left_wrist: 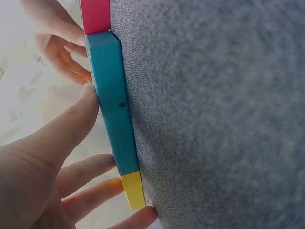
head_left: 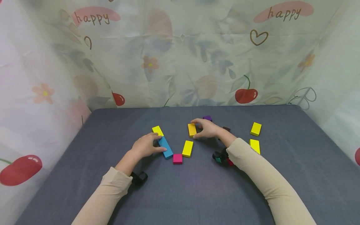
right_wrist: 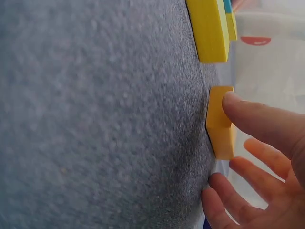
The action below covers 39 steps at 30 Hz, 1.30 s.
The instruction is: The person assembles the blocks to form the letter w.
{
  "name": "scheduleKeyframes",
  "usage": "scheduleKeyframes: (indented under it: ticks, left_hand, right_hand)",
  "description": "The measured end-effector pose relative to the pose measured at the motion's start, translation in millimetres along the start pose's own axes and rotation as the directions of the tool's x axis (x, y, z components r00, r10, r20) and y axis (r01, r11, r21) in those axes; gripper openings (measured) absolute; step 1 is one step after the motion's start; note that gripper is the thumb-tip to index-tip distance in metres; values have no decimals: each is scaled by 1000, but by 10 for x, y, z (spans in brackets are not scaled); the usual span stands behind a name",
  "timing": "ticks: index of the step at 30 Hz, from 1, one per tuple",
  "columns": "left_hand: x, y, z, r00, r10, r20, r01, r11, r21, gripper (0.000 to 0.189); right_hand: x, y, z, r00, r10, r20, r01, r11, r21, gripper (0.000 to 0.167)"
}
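My left hand [head_left: 156,144] lies over the far end of a long blue block [head_left: 167,150] flat on the grey table [head_left: 197,193]. In the left wrist view the thumb [left_wrist: 81,102] presses the blue block [left_wrist: 114,109] and the other fingers reach round its end by a small yellow block [left_wrist: 132,190]. My right hand [head_left: 198,128] pinches an orange-yellow block [head_left: 192,130] between forefinger and thumb. The right wrist view shows a fingertip [right_wrist: 231,102] on that block [right_wrist: 218,121].
A pink block [head_left: 177,158] touches the blue block's near end, and a yellow block [head_left: 187,148] lies beside it. Another yellow block [head_left: 157,130] sits at the blue block's far end. Purple [head_left: 207,118] and brown [head_left: 226,128] blocks lie near my right hand, two yellow ones [head_left: 256,129] further right.
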State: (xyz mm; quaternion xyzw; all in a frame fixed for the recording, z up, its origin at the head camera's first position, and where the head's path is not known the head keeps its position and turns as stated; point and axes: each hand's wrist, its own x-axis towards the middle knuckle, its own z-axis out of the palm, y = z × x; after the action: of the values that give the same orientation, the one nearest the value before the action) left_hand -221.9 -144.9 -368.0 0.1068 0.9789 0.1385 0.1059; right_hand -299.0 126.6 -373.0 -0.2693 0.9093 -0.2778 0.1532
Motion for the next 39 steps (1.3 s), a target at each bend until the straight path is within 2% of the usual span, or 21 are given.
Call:
scheduleKeyframes:
  ticks: [5,14,24,39]
  left_hand:
    - [-1,-8,9,1000,3,-3,-3,1000,0,65]
    - [-4,0,24,1000,4,-2,-4,1000,-1,66]
    - [-8,5,40,1000,2,-11,-2,1000,1,67]
    - [0,12,9,1000,-3,1,3,1000,-5,67]
  right_hand:
    - [15,29,-1,1000,-15,6,15,1000,-15,60]
    - [-5,37,57,998,-13,-54,9,997,-76,57]
    - [-83,-21,84,993,11,-118,-16,999,-46,57]
    - [-144,-75,155,992,24,-122,-24,1000,2,57]
